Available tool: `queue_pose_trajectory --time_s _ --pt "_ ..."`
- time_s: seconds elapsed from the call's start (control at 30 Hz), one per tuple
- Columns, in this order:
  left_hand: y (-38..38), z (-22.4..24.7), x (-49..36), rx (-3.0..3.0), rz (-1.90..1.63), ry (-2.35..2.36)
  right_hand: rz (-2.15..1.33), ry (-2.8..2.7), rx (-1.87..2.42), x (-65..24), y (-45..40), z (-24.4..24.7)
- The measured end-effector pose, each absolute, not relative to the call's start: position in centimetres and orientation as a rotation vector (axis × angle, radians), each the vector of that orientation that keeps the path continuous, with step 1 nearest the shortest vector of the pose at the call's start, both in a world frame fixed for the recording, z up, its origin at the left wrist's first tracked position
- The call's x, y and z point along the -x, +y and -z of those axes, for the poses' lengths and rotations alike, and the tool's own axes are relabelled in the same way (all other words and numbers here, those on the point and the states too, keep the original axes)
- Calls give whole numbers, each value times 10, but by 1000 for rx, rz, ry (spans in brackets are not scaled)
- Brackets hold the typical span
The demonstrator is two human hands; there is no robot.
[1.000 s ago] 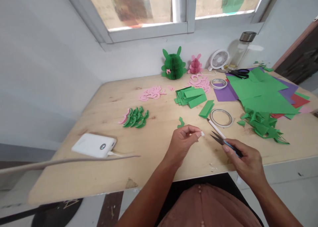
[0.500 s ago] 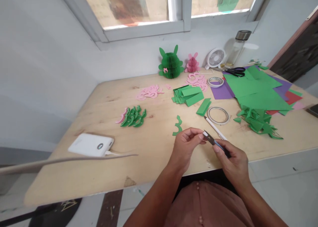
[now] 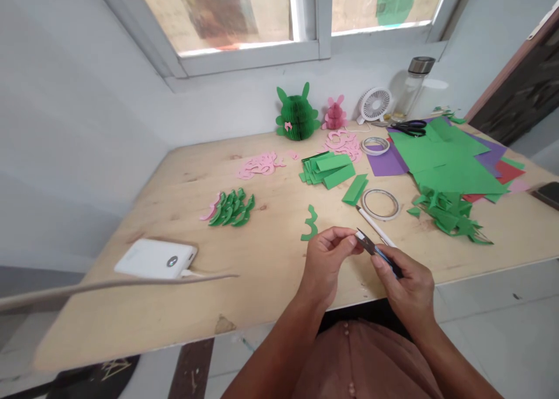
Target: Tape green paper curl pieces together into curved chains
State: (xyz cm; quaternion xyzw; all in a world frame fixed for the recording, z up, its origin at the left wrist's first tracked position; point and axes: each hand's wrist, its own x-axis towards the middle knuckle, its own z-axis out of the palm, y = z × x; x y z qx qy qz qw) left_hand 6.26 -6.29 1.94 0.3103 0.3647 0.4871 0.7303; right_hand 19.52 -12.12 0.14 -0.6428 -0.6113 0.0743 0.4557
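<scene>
Over the front edge of the table, my right hand (image 3: pixel 408 282) is closed round small thread snips (image 3: pixel 367 244) with dark blades and a blue-edged handle. Their tips meet a small white piece (image 3: pixel 360 235), perhaps tape, pinched between the fingertips of my left hand (image 3: pixel 327 262). Most of that piece is hidden by the fingers. A wavy green paper cutout (image 3: pixel 310 223) lies on the table just beyond my left hand. Behind my hands are a white pencil (image 3: pixel 374 225), a roll of tape (image 3: pixel 381 204) and a folded green paper piece (image 3: pixel 355 190).
Green folded strips (image 3: pixel 327 169) and pink cutouts (image 3: pixel 261 165) lie farther back. Curved green pieces (image 3: pixel 231 207) and a white power bank (image 3: pixel 155 259) are to the left. Green sheets (image 3: pixel 445 154), black-handled scissors (image 3: pixel 410 127) and green scraps (image 3: pixel 452 215) sit to the right. A glass bottle (image 3: pixel 410 93) stands behind.
The view has shifted slightly. My hands keep nearly the same pose, with the snips at the white piece.
</scene>
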Motion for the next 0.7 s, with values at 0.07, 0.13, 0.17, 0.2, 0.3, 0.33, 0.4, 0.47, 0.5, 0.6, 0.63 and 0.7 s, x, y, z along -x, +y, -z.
queue_pose_trajectory --time_s 0.07,0.13,0.17,0.2,0.3,0.33,0.4,0.47,0.5,0.6,0.63,0.7 --pt "-63 -19 -63 -673 -1079 805 -174 -1518 1581 -195 -121 -1" --pt "-63 -18 -63 -669 -1087 804 -175 -1523 1581 -195 -121 0" --pt "-63 -18 -63 -669 -1090 803 -176 -1523 1580 -195 -121 0" --pt "-63 -17 -63 -669 -1094 802 -178 -1525 1576 -195 -121 0" --pt "-63 -17 -63 -655 -1101 796 -172 -1542 1557 -195 -121 0" --pt "-63 -17 -63 -651 -1102 796 -167 -1551 1553 -195 -121 0" --pt "-63 -18 -63 -649 -1099 797 -158 -1563 1551 -195 -121 0" --pt "-63 -19 -63 -654 -1096 800 -152 -1566 1553 -195 -120 0" --pt "-63 -19 -63 -656 -1096 803 -149 -1562 1553 -195 -120 0" --pt "-63 -21 -64 -657 -1092 810 -143 -1553 1554 -195 -120 -1" --pt "-63 -21 -64 -657 -1092 810 -140 -1549 1550 -195 -120 -1" --pt "-63 -21 -64 -654 -1095 806 -131 -1547 1541 -195 -119 -1"
